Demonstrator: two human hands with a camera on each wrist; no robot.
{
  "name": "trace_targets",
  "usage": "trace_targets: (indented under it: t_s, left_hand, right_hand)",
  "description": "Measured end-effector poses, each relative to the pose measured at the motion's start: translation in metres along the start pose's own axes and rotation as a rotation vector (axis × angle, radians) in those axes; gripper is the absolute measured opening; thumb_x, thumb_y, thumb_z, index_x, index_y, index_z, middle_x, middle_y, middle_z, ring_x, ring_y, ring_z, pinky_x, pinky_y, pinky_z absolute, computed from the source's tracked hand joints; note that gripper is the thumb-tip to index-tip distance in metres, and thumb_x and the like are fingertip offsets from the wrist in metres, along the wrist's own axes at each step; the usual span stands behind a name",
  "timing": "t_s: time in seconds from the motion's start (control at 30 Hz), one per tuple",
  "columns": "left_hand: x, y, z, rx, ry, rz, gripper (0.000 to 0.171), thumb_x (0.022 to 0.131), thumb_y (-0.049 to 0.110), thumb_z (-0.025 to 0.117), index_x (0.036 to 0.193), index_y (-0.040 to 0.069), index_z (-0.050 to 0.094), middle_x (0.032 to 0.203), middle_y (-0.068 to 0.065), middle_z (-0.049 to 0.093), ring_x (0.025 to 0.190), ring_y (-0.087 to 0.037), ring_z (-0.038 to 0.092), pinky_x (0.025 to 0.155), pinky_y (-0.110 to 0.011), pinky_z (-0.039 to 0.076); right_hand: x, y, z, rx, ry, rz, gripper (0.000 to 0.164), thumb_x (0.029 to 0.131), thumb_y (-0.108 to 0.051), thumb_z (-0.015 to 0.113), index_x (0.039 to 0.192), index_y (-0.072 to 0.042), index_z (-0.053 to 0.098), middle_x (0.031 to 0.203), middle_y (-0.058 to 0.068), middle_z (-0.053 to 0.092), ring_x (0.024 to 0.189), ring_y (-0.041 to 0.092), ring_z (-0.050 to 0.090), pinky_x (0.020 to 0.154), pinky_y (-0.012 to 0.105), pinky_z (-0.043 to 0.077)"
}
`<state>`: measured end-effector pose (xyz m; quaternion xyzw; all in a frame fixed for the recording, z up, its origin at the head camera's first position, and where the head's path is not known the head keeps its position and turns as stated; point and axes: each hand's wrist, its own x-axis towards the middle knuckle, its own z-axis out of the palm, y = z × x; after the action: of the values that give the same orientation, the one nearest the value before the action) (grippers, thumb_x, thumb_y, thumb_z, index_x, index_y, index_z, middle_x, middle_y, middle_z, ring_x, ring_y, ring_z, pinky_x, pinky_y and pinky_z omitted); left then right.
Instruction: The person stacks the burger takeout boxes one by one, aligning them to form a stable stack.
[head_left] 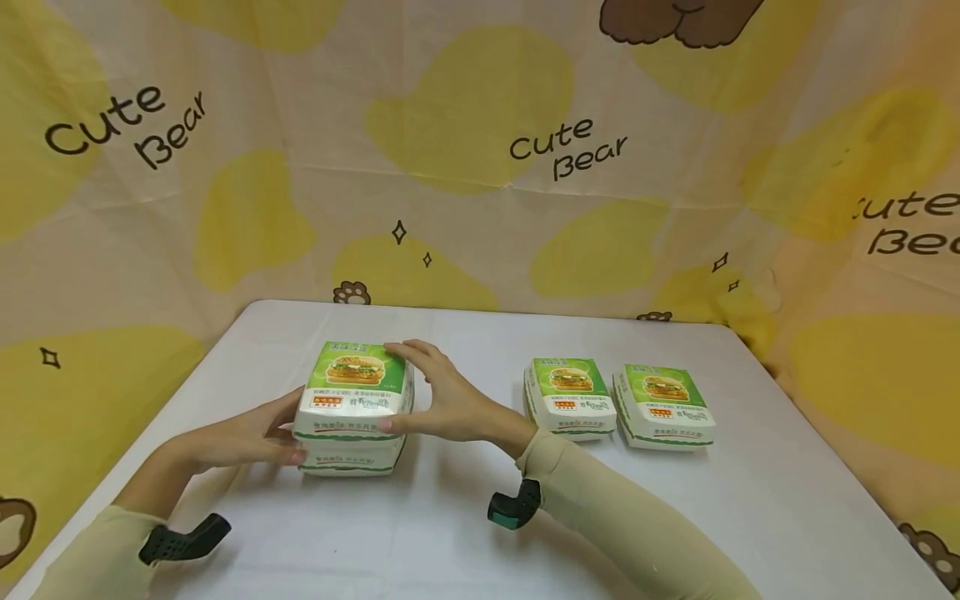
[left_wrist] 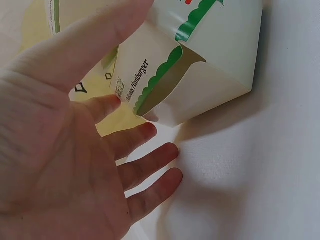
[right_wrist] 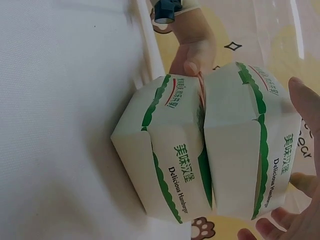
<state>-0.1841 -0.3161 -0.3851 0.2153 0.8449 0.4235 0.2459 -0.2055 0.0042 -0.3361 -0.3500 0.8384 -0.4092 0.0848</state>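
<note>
Two white and green paper hamburger boxes stand stacked at the table's left. The upper box (head_left: 358, 371) shows a burger picture on its lid. Of the lower box (head_left: 348, 460), only the front shows in the head view. My left hand (head_left: 243, 435) is at the stack's left side, its thumb by the lower box; in the left wrist view its fingers (left_wrist: 155, 192) are spread and relaxed. At the upper box's right side is my right hand (head_left: 450, 404), fingers near the lid's back corner and thumb near the front corner. Whether it touches the box is unclear.
Two more hamburger boxes, one (head_left: 572, 400) nearer and one (head_left: 666, 408) further right, stand side by side on the white table (head_left: 465, 550). A patterned yellow cloth (head_left: 480, 167) hangs behind the table. Each wrist wears a black device (head_left: 516, 504).
</note>
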Motion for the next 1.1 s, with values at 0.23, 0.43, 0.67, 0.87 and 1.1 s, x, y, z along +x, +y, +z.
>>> trace_targets:
  t_s: [0.23, 0.43, 0.67, 0.87, 1.1]
  left_hand:
    - [-0.005, -0.001, 0.0, -0.027, 0.02, 0.001, 0.083, 0.093, 0.022, 0.058, 0.155, 0.032, 0.003, 0.155, -0.014, 0.032, 0.126, 0.002, 0.043, 0.1, -0.039, 0.043]
    - [-0.008, -0.002, 0.003, -0.034, 0.067, -0.008, 0.084, 0.093, 0.022, 0.059, 0.156, 0.026, 0.004, 0.153, -0.019, 0.035, 0.134, -0.036, 0.04, 0.099, -0.047, 0.042]
    - [-0.01, -0.004, 0.005, -0.036, 0.093, -0.033, 0.081, 0.093, 0.022, 0.059, 0.156, 0.024, 0.008, 0.151, -0.016, 0.04, 0.129, -0.017, 0.051, 0.095, -0.024, 0.044]
    - [-0.011, -0.005, 0.005, -0.042, 0.08, -0.013, 0.08, 0.094, 0.022, 0.057, 0.156, 0.019, 0.006, 0.153, -0.022, 0.035, 0.13, -0.018, 0.05, 0.095, -0.029, 0.045]
    - [-0.012, -0.01, 0.004, -0.042, 0.103, 0.024, 0.072, 0.098, 0.021, 0.052, 0.156, 0.017, 0.009, 0.156, -0.021, 0.029, 0.117, 0.023, 0.039, 0.092, -0.013, 0.043]
  right_hand:
    - [-0.001, 0.0, -0.002, 0.001, 0.001, 0.004, 0.092, 0.076, -0.041, 0.079, 0.151, -0.037, 0.026, 0.16, -0.001, 0.019, 0.147, 0.021, 0.024, 0.112, 0.046, 0.037]
    - [-0.006, 0.002, -0.007, -0.011, 0.001, 0.0, 0.086, 0.08, -0.043, 0.074, 0.15, -0.04, 0.025, 0.161, -0.002, 0.018, 0.147, 0.021, 0.023, 0.112, 0.047, 0.037]
    - [-0.027, 0.015, -0.022, -0.004, 0.024, -0.025, 0.074, 0.088, -0.055, 0.059, 0.15, -0.041, 0.022, 0.16, -0.01, 0.017, 0.148, 0.015, 0.022, 0.115, 0.05, 0.033]
    - [-0.047, 0.025, -0.042, 0.012, 0.052, -0.042, 0.068, 0.091, -0.053, 0.058, 0.148, -0.045, 0.023, 0.157, -0.016, 0.02, 0.146, 0.011, 0.024, 0.116, 0.047, 0.032]
    - [-0.069, 0.041, -0.067, -0.045, 0.075, -0.005, 0.064, 0.091, -0.04, 0.064, 0.146, -0.041, 0.032, 0.156, -0.011, 0.028, 0.144, 0.016, 0.03, 0.111, 0.047, 0.036]
